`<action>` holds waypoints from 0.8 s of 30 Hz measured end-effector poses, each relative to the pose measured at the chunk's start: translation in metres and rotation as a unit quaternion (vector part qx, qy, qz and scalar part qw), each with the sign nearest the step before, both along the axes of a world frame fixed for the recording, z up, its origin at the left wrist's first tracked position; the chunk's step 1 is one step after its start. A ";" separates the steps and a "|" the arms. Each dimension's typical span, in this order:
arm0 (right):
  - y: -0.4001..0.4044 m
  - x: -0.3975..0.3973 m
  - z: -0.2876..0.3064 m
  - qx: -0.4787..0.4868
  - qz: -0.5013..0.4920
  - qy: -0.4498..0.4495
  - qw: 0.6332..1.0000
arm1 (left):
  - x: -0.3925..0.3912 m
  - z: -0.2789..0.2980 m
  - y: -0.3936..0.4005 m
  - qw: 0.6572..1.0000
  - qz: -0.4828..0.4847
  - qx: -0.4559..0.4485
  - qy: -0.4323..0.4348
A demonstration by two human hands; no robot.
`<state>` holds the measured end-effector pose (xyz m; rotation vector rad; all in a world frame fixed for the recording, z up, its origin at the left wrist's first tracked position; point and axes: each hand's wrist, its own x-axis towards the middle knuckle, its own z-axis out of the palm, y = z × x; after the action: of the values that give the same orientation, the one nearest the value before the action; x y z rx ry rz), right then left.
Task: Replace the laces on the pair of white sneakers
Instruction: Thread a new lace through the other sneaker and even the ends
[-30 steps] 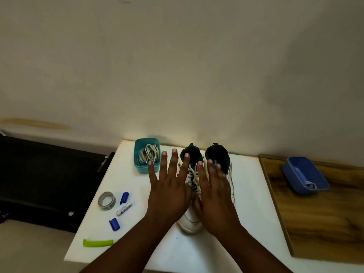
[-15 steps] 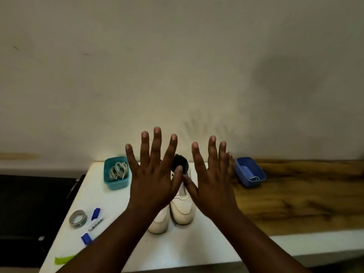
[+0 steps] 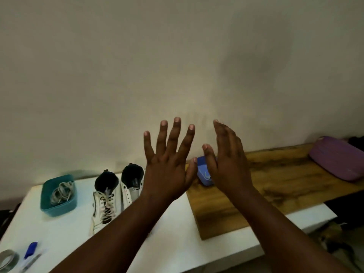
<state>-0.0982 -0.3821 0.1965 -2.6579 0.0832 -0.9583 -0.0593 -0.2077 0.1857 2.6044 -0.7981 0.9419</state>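
White desk point(image 3: 177, 243) fills the foreground, with tape point(image 3: 7, 260) and a blue-capped marker point(image 3: 29, 251) at its near-left corner. Both hands hover above it holding nothing: left hand point(image 3: 167, 166) with fingers spread, right hand point(image 3: 228, 164) edge-on, fingers straight. Beyond the left forearm stand the white sneakers point(image 3: 116, 194), heels toward the wall, within easy reach. Farther left, a teal tray point(image 3: 59, 205) holds coiled laces point(image 3: 62, 193), probably the replacements.
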 end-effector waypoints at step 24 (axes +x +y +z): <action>-0.101 0.197 -0.150 -0.312 -0.043 0.625 0.714 | 0.061 -0.155 0.001 0.979 0.013 0.114 0.166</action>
<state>0.0989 -0.4834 0.0469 -3.3563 0.1992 1.1874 0.0012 -0.2069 0.0306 2.8645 -0.8225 0.4191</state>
